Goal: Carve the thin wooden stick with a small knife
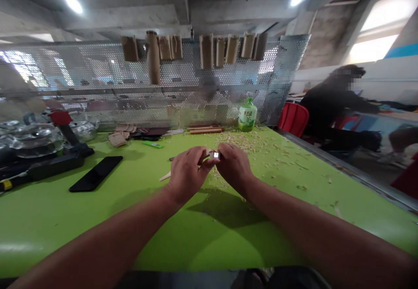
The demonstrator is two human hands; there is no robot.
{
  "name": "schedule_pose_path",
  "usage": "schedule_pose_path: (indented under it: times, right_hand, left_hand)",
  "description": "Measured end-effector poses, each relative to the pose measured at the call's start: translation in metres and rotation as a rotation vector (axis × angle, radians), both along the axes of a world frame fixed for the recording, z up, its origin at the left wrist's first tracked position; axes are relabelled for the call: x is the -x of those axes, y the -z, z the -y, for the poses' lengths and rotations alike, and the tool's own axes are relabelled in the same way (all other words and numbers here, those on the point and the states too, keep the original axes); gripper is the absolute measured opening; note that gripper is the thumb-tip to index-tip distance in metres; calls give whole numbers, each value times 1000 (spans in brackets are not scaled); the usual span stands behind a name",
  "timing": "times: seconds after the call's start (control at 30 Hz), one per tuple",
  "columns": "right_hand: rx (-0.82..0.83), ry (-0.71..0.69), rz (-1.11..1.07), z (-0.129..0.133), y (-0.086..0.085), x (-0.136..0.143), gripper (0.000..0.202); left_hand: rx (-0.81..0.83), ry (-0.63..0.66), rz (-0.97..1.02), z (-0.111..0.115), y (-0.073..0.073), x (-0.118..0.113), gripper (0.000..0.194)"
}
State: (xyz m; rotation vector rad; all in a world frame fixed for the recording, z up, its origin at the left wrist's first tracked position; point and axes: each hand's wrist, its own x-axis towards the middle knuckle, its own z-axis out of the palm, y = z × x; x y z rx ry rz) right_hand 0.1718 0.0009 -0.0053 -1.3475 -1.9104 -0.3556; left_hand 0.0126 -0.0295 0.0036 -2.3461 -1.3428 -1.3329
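My left hand (pixel 187 169) is closed round a pale wooden piece (pixel 165 176). Its narrow end pokes out at the left below the hand, and most of it is hidden by the fingers. Just to the right, my right hand (pixel 234 165) is closed on a carving knife, whose short bright blade (pixel 215 155) shows between the two hands. The knife's handle is hidden in the fist. Both hands meet above the green table, thumbs close together at the blade. Pale wood shavings (pixel 261 143) lie scattered beyond and to the right of them.
A black phone (pixel 96 174) lies at the left, near a dark tool with a red top (pixel 60 117) and glass teapots (pixel 35 139). Wood pieces (pixel 119 136), a green-handled item (pixel 152 144) and a green tea bottle (pixel 247 115) line the back. Someone sits by a red chair (pixel 294 118).
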Motion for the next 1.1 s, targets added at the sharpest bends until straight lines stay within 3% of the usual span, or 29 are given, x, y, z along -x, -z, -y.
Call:
schedule_pose_path:
  times: [0.2,0.33,0.5,0.73,1.1]
  right_hand:
    - [-61,-158,-77,-6,4,1,19]
    - [90,-195,-174,-5,5,-2,27]
    - [163,-242,-188,-4,3,-8,36]
    - [183,-216,-101,-1,5,-6,23]
    - [179,-180,-57,1,4,-5,17]
  left_hand:
    - [121,-48,47,-5,-3,3,46]
    - [193,-27,61,-8,-7,7,54]
    - [138,-6,41,-10,-8,10,55]
    - [93,21,-67,-7,-6,6,48]
    - [47,52,-78,-6,-6,6,41]
